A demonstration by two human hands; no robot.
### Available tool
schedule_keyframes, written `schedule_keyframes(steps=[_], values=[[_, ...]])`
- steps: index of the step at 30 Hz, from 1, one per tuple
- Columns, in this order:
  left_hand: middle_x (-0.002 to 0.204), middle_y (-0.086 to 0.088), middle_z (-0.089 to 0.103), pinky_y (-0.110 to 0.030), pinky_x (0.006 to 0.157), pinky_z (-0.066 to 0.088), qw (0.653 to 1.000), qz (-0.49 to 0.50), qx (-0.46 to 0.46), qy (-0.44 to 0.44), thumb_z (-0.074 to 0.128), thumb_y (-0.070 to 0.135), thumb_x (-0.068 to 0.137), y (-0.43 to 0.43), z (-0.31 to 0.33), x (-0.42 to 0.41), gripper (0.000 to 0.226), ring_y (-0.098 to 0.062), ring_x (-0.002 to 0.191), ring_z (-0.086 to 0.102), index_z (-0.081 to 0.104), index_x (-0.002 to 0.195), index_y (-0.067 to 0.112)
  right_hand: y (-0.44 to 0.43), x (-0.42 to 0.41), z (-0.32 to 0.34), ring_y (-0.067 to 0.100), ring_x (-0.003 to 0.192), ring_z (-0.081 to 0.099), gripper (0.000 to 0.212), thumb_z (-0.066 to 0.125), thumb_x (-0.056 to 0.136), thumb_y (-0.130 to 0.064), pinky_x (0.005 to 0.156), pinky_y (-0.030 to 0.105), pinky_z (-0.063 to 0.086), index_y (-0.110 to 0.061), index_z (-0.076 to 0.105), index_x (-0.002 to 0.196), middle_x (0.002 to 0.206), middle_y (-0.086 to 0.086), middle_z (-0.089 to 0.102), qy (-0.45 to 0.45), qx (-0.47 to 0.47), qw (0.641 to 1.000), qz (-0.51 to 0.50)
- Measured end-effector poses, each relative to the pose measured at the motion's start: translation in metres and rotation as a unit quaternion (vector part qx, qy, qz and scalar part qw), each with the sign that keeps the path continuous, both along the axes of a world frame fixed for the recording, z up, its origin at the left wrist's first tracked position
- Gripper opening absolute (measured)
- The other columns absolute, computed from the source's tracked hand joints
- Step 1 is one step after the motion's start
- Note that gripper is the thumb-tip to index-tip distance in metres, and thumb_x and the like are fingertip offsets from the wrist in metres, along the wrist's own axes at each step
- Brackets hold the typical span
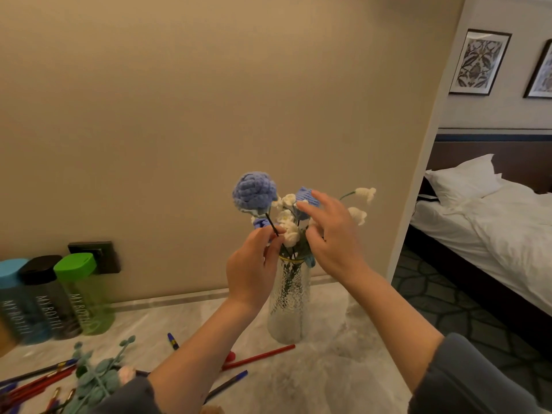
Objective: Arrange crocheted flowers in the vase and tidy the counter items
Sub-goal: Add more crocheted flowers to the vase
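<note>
A textured glass vase (289, 306) with a gold rim stands on the marble counter (337, 369) and holds several white and blue crocheted flowers (291, 225). My left hand (254, 270) pinches the dark wire stem of a blue crocheted rose (254, 194), held just left of the vase mouth with the bloom up. My right hand (331, 234) is spread among the blooms above the vase, fingertips touching a blue flower (306, 198). White bell flowers (366, 194) lean out to the right.
Three plastic bottles (47, 300) with blue, black and green lids stand at the left by the wall. Pens and pencils (258, 357) lie scattered on the counter front, beside a green leafy sprig (98, 375) and a pink bloom. A bed (493, 216) is at the right.
</note>
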State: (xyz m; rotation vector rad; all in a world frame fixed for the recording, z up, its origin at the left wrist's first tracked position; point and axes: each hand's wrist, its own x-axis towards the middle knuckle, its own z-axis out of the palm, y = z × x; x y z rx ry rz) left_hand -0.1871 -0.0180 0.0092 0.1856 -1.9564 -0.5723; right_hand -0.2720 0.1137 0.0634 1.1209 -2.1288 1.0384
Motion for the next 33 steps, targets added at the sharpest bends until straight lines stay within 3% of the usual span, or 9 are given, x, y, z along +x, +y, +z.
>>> schedule_keyframes(steps=[2,5,7,10,13,19,29,33], values=[[0.096,0.014,0.068,-0.021,0.047,0.040,1.000,-0.003,0.002,-0.007,0.057,0.027,0.095,-0.001,0.000,0.001,0.011,0.001,0.058,0.050,0.064,0.102,0.024,0.001,0.003,0.002,0.023,0.134,0.043,0.049,0.049,0.076,-0.023,0.111,0.045,0.032,-0.026,0.066,0.122,0.134,0.001,0.056,0.049,0.030,0.998,0.003],[0.093,0.014,0.065,-0.020,0.048,0.039,1.000,-0.004,0.007,-0.015,0.055,0.027,0.096,0.000,0.000,0.003,0.011,-0.001,0.058,0.052,0.062,0.105,0.027,-0.004,0.002,0.003,0.028,0.134,0.043,0.045,0.059,0.071,-0.036,0.116,0.057,0.018,-0.029,0.067,0.114,0.123,-0.001,0.061,0.153,0.185,0.970,-0.036],[0.088,0.017,0.062,-0.019,0.049,0.038,1.000,-0.010,0.015,-0.017,0.054,0.027,0.096,0.001,0.000,0.004,0.011,-0.002,0.060,0.052,0.060,0.104,0.028,-0.011,-0.003,0.005,0.028,0.127,0.050,0.036,0.071,0.070,-0.039,0.114,0.059,0.019,-0.029,0.070,0.105,0.111,-0.001,0.063,0.188,0.240,0.950,-0.064],[0.086,0.020,0.060,-0.023,0.051,0.044,0.999,-0.036,0.029,-0.001,0.054,0.024,0.096,0.000,0.001,0.005,0.012,-0.003,0.064,0.057,0.060,0.104,0.030,-0.016,-0.012,0.011,0.025,0.107,0.060,0.025,0.076,0.070,-0.038,0.111,0.055,0.027,-0.027,0.071,0.092,0.091,-0.004,0.065,0.216,0.222,0.948,-0.079],[0.094,0.018,0.064,-0.028,0.060,0.053,0.996,-0.076,0.042,0.025,0.055,0.018,0.097,-0.003,0.004,0.004,0.017,0.000,0.076,0.063,0.061,0.107,0.029,-0.017,-0.020,0.017,0.026,0.090,0.063,0.020,0.075,0.074,-0.031,0.100,0.048,0.039,-0.024,0.071,0.092,0.086,-0.002,0.068,0.203,0.185,0.957,-0.096],[0.104,0.006,0.066,-0.034,0.065,0.053,0.994,-0.103,-0.005,0.038,0.047,0.016,0.100,-0.010,0.023,-0.006,0.027,-0.010,0.085,0.063,0.059,0.122,0.022,-0.019,-0.026,0.027,0.024,0.087,0.058,0.017,0.063,0.085,-0.028,0.070,0.036,0.043,-0.019,0.070,0.098,0.091,0.001,0.067,0.170,0.187,0.965,-0.077],[0.104,0.003,0.066,-0.041,0.071,0.052,0.992,-0.124,0.014,-0.001,0.045,0.015,0.101,-0.014,0.035,-0.025,0.036,-0.014,0.089,0.062,0.052,0.133,0.029,-0.024,-0.030,0.035,0.023,0.097,0.056,0.023,0.060,0.088,-0.030,0.070,0.035,0.047,-0.025,0.067,0.109,0.099,-0.001,0.063,0.119,0.210,0.968,-0.068],[0.095,0.010,0.066,-0.034,0.064,0.050,0.993,-0.113,0.011,-0.036,0.048,0.017,0.099,-0.016,0.026,-0.033,0.034,-0.017,0.079,0.061,0.056,0.131,0.027,-0.024,-0.028,0.038,0.018,0.099,0.057,0.024,0.059,0.087,-0.032,0.069,0.033,0.050,-0.033,0.067,0.109,0.099,-0.006,0.064,0.097,0.219,0.969,-0.062]])
